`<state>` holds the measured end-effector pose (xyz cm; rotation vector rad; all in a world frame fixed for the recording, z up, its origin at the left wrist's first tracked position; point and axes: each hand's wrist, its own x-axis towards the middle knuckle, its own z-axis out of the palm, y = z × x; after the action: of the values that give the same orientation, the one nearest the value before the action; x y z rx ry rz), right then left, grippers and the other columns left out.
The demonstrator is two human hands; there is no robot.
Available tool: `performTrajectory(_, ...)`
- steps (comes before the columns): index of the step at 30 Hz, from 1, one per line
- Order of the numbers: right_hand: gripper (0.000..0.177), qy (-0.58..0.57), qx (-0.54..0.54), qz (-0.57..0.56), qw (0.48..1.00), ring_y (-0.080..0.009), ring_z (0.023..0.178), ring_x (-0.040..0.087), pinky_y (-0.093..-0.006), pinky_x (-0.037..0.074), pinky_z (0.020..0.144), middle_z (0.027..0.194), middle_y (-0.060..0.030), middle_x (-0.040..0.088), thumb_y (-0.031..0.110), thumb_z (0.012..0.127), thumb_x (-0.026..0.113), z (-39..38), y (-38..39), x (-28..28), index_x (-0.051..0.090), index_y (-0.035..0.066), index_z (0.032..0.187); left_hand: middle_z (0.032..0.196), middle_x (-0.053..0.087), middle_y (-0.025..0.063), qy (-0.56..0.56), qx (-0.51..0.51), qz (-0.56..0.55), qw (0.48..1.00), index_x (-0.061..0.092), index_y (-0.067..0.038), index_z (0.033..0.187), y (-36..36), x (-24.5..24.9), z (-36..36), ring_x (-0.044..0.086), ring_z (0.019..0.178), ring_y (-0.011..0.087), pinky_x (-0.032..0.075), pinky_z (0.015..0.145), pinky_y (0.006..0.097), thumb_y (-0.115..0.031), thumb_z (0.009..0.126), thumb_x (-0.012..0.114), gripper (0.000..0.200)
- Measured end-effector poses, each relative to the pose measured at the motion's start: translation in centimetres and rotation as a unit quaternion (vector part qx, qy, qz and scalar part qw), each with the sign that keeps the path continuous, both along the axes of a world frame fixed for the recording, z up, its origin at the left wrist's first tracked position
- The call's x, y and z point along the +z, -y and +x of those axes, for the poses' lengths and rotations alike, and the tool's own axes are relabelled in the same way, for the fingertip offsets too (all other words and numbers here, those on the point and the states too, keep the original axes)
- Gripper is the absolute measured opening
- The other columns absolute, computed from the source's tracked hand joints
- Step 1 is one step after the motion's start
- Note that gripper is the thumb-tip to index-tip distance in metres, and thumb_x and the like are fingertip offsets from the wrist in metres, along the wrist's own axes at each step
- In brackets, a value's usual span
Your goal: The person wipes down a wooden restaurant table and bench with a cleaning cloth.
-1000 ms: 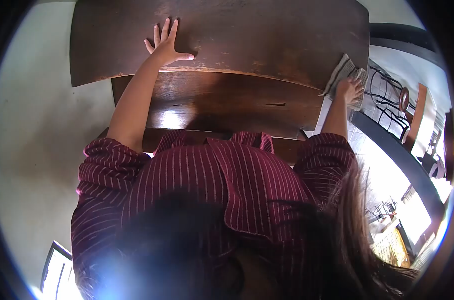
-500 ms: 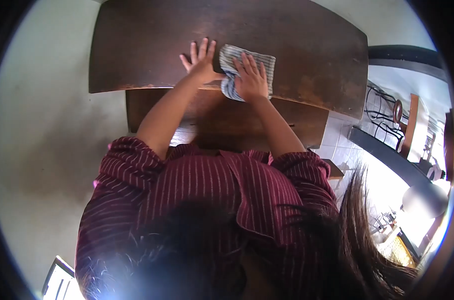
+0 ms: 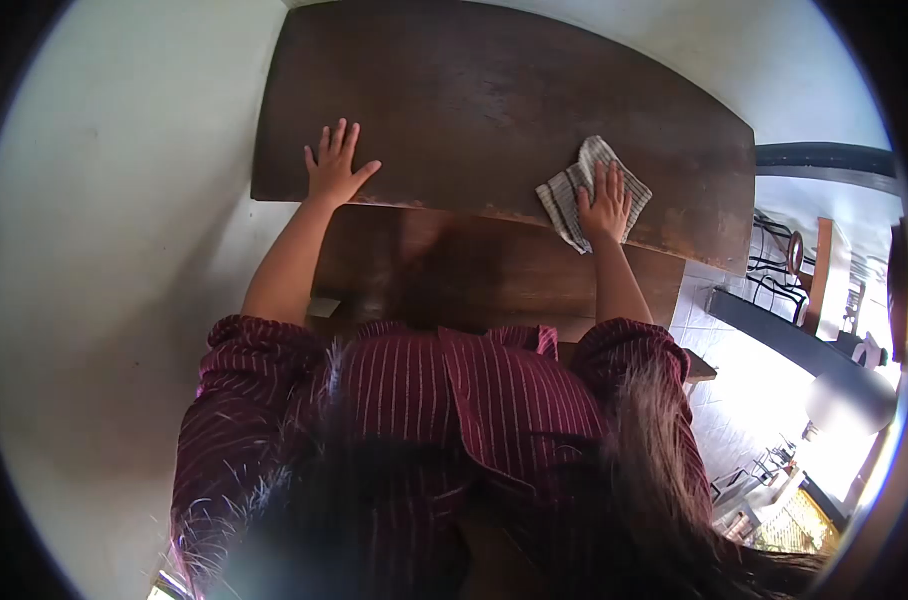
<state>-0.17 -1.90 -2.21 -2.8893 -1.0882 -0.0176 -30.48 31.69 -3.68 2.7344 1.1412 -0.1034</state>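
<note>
My left hand (image 3: pixel 336 172) lies flat near the left front edge of the dark brown wooden table (image 3: pixel 454 110). Its fingers are spread, and nothing is in it. Farther right, a striped grey-and-white cleaning cloth (image 3: pixel 564 195) is spread on the tabletop, one corner hanging over the front edge. On top of the cloth rests my right hand (image 3: pixel 604 208), palm down, fingers stretched out and pressing it against the wood. The underside of this palm is hidden.
Below the tabletop's front edge is a lower wooden surface (image 3: pixel 454 262). A pale wall (image 3: pixel 104 250) stands close on the left. To the right are a dark curved rail (image 3: pixel 824 160), black metal chair frames (image 3: pixel 776 280) and a tiled floor (image 3: pixel 709 315).
My right hand has slid the cloth to the right along the table. My left hand has moved left, away from it. The view has shifted too.
</note>
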Motion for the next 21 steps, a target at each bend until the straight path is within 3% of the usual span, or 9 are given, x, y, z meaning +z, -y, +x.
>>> performTrajectory(7, 0.061, -0.044, -0.2, 0.0, 0.979, -0.0277, 0.136, 0.012, -0.0525, 0.012, 0.105, 0.146, -0.0136, 0.015, 0.044, 0.086, 0.041, -5.0, -9.9, 0.0, 0.026, 0.016, 0.139, 0.149, 0.001, 0.0014, -0.002, -0.056, -0.147, 0.988, 0.013, -0.026, 0.142, -0.9, 2.4, -0.7, 0.0, 0.137, 0.0265, 0.002, 0.103, 0.0594, -0.054, 0.075, 0.058, 0.086)
performTrajectory(11, 0.064, -0.113, 0.062, 0.04, 0.991, -0.0272, 0.136, 0.009, -0.0519, 0.01, 0.106, 0.146, -0.0131, 0.015, 0.047, 0.084, 0.044, -8.0, -13.8, 0.3, 0.028, 0.017, 0.138, 0.146, 0.022, 0.0053, 0.072, -0.055, -0.305, 0.948, 0.025, -0.022, 0.139, -2.7, 4.5, -1.4, 0.018, 0.135, 0.0256, 0.012, 0.106, 0.0502, -0.046, 0.08, 0.058, 0.071)
performTrajectory(12, 0.065, -0.157, 0.166, 0.061, 0.972, -0.0265, 0.136, 0.009, -0.051, 0.009, 0.106, 0.146, -0.0131, 0.014, 0.048, 0.083, 0.046, -7.9, -14.2, 0.6, 0.028, 0.017, 0.137, 0.14, 0.031, 0.0065, 0.109, 0.007, -0.462, 0.88, 0.031, -0.018, 0.137, -2.6, 6.3, -1.6, 0.027, 0.13, 0.0237, 0.019, 0.104, 0.0466, -0.043, 0.082, 0.057, 0.066)
performTrajectory(13, 0.065, -0.147, 0.171, 0.074, 0.971, -0.0265, 0.136, 0.009, -0.051, 0.009, 0.106, 0.146, -0.0131, 0.014, 0.048, 0.083, 0.046, -7.5, -14.1, 1.1, 0.028, 0.017, 0.137, 0.135, 0.04, 0.0077, 0.144, 0.064, -0.603, 0.782, 0.036, -0.014, 0.134, -1.2, 10.2, -2.3, 0.036, 0.125, 0.0217, 0.025, 0.103, 0.043, -0.041, 0.084, 0.056, 0.061)
performTrajectory(15, 0.068, -0.19, 0.059, -0.007, 0.98, -0.0246, 0.137, 0.005, -0.0473, 0.007, 0.108, 0.148, -0.0092, 0.012, 0.053, 0.082, 0.046, -5.6, -13.5, 2.0, 0.026, 0.022, 0.139, 0.127, 0.047, 0.0076, 0.239, -0.082, -0.631, 0.733, 0.041, -0.007, 0.129, 0.6, 12.4, -5.4, 0.044, 0.116, 0.0196, 0.033, 0.098, 0.0369, -0.039, 0.084, 0.057, 0.058)
performTrajectory(16, 0.068, -0.182, 0.064, 0.006, 0.981, -0.0246, 0.137, 0.005, -0.0473, 0.007, 0.108, 0.148, -0.0092, 0.012, 0.053, 0.082, 0.046, -4.5, -13.4, 2.2, 0.026, 0.022, 0.139, 0.125, 0.048, 0.0077, 0.182, -0.132, -0.556, 0.8, 0.041, -0.005, 0.128, 1.9, 15.9, -6.9, 0.044, 0.116, 0.0204, 0.033, 0.098, 0.0352, -0.041, 0.082, 0.059, 0.061)
performTrajectory(17, 0.067, -0.187, -0.033, 0.031, 0.981, -0.0254, 0.135, 0.012, -0.0441, 0.013, 0.107, 0.145, -0.0118, 0.019, 0.051, 0.082, 0.048, -3.2, -13.2, 2.3, 0.029, 0.019, 0.137, 0.124, 0.048, 0.0078, 0.124, -0.176, -0.473, 0.854, 0.042, -0.003, 0.127, 3.5, 20.6, -8.5, 0.044, 0.116, 0.0212, 0.033, 0.098, 0.0334, -0.042, 0.08, 0.061, 0.064)
performTrajectory(19, 0.066, -0.181, -0.121, 0.065, 0.974, -0.0263, 0.134, 0.02, -0.0409, 0.019, 0.106, 0.143, -0.0144, 0.026, 0.049, 0.082, 0.05, -1.3, -13.7, 3.6, 0.032, 0.016, 0.136, 0.121, 0.05, 0.009, 0.126, -0.218, -0.456, 0.854, 0.039, -0.002, 0.128, 6.1, 25.9, -11.9, 0.045, 0.113, 0.0198, 0.036, 0.096, 0.0342, -0.035, 0.074, 0.071, 0.071)
performTrajectory(21, 0.057, -0.231, 0.032, 0.257, 0.938, -0.0248, 0.115, 0.048, -0.0337, 0.037, 0.094, 0.125, -0.0162, 0.049, 0.041, 0.083, 0.056, 0.1, -14.7, 5.7, 0.043, 0.009, 0.129, 0.126, 0.045, 0.0117, 0.162, -0.154, -0.658, 0.719, 0.037, -0.003, 0.13, 8.7, 30.0, -14.9, 0.044, 0.115, 0.0228, 0.034, 0.098, 0.0357, -0.033, 0.063, 0.079, 0.084)
